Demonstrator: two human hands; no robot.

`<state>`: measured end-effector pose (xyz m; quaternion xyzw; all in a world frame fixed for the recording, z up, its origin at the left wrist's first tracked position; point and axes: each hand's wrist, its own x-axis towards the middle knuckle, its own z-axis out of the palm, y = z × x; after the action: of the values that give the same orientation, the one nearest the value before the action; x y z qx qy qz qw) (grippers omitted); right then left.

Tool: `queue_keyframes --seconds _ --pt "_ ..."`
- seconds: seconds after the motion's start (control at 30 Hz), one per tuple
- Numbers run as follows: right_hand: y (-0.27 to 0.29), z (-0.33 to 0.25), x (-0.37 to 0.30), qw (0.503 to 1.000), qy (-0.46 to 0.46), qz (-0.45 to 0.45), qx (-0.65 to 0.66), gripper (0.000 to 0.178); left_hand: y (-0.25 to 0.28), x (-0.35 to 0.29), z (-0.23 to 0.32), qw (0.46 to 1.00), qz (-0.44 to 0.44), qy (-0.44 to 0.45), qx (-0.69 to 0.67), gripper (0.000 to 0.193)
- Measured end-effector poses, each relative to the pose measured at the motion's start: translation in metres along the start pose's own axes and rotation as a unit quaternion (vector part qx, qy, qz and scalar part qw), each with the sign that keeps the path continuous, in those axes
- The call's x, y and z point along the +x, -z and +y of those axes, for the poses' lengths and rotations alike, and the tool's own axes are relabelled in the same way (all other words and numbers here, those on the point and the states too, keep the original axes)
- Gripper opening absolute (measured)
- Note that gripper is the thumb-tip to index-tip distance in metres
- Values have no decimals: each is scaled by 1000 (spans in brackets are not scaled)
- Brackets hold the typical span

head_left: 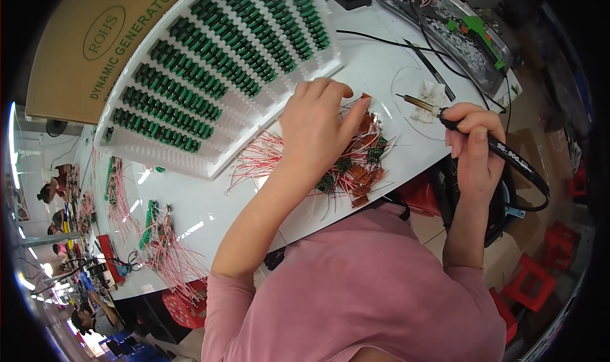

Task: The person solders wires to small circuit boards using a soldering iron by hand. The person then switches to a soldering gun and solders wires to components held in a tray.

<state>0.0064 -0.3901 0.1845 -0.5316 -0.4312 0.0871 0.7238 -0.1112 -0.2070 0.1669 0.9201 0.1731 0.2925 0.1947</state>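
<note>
My left hand [318,117] is over a heap of small green circuit boards [375,154] and brown pieces [359,201]. Its fingers are bent and its thumb stands apart; nothing shows in the gap between them, though the hand hides part of the heap. Thin red and white wires [257,157] fan out from the heap to the left. At the right, my right hand [478,140] is closed around the black handle of a soldering iron [422,103]. The iron's tip points left, raised above the table and apart from the boards.
A white foam tray [219,162] with rows of green parts leans by a cardboard box [70,51]. A metal tray [438,32] with scraps is at the far right, near black tweezers [435,73] and crumpled tissue [429,101]. Wired boards [162,228] lie at left; red stools [530,282] stand beside the table.
</note>
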Motion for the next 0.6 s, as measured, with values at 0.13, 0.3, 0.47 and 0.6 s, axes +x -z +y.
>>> queue_keyframes --seconds 0.13,0.3,0.47,0.6 --pt "7 -13 -3 999 5 12 -43 16 -31 7 -3 999 -33 -17 39 22" --pt "24 -9 -2 997 27 49 -48 17 27 7 -12 932 19 175 -317 13" --pt "1 -10 1 998 49 36 -22 17 62 -29 -6 946 49 158 -279 10" --pt "-22 -12 4 998 60 8 -24 17 56 -40 -12 908 59 175 -376 13"
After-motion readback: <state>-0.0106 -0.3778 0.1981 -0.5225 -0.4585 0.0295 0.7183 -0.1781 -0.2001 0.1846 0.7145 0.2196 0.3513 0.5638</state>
